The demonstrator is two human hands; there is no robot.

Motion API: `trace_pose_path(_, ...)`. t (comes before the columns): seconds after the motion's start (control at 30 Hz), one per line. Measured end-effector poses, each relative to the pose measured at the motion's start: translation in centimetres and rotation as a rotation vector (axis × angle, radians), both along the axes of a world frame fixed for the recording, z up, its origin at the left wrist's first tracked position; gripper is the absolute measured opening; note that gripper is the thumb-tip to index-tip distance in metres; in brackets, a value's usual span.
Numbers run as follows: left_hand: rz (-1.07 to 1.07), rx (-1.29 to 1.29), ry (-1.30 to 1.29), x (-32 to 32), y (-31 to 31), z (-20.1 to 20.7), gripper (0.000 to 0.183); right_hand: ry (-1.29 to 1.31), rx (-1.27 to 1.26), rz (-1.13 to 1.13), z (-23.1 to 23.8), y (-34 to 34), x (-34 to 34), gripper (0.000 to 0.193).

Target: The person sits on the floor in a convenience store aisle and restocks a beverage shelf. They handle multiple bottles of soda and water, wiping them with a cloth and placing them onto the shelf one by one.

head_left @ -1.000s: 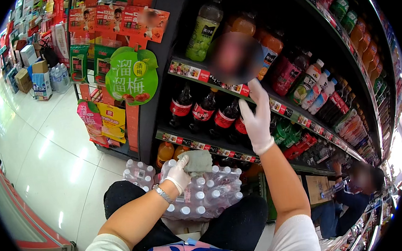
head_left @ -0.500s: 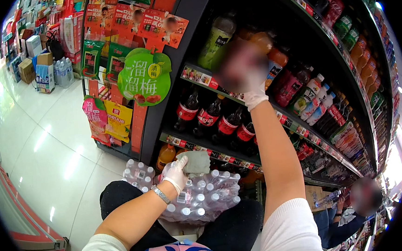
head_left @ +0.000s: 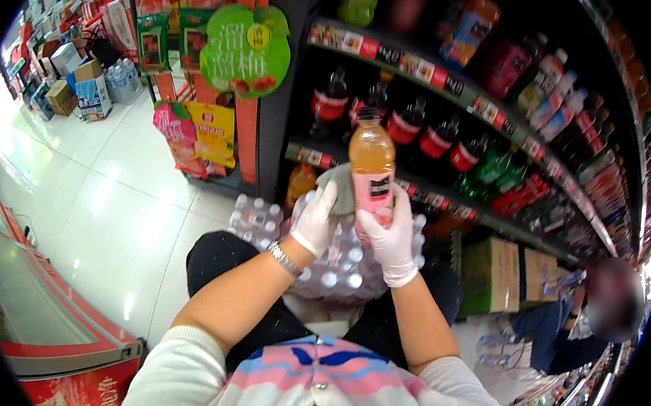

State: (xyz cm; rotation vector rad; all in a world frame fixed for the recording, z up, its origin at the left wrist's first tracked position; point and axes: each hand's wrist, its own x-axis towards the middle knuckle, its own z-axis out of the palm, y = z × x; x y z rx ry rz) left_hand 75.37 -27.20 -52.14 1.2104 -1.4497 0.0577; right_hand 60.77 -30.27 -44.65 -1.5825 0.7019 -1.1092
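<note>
My right hand [head_left: 391, 244], in a white glove, is closed round the lower part of an upright juice bottle [head_left: 372, 151] with a dark cap, orange-coloured contents and a pink label. Beside it my left hand [head_left: 318, 220], also gloved, grips a grey cloth [head_left: 339, 190] at the bottle's left side; whether cloth and bottle touch I cannot tell. Below both hands, between my knees, sits a shrink-wrapped pack of clear bottles with white caps [head_left: 331, 278].
Shelves ahead hold cola bottles [head_left: 410, 121] and, higher up, juice bottles [head_left: 469, 31]. Snack bags [head_left: 212, 128] hang at the left. A smaller bottle pack [head_left: 255, 221] stands by my left knee. Cartons [head_left: 489, 274] and a person [head_left: 557, 330] are at the right; a red-trimmed freezer [head_left: 54, 320] stands left.
My right hand has come down from the upper shelf and now holds the juice bottle in front of me. The left hand with the cloth has come beside it. The view has shifted downward.
</note>
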Motion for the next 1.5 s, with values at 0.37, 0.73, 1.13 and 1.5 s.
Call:
trace_pose_path(0.37, -0.879, 0.211, 1.727, 2.4, 0.9, 2.8, 0.054, -0.464, 1.082, 0.857, -3.6, 3.8, -1.5, 0.068)
trace_pose_path(0.73, -0.459, 0.146, 1.032, 0.3, 1.0, 2.0, 0.043, -0.109, 0.574, 0.265, -5.0, 4.5, -0.9, 0.045)
trace_pose_path(1.13, -0.292, 0.083, -0.299, 0.0, 2.2, 5.5, 0.041, -0.005, 0.535, 0.204, -4.0, 3.5, -2.9, 0.052)
trace_pose_path(1.5, -0.606, 0.133, 0.262, -5.2, 4.3, 3.0, 0.060, -0.437, 0.372, 0.105, -2.3, 2.0, -3.5, 0.044)
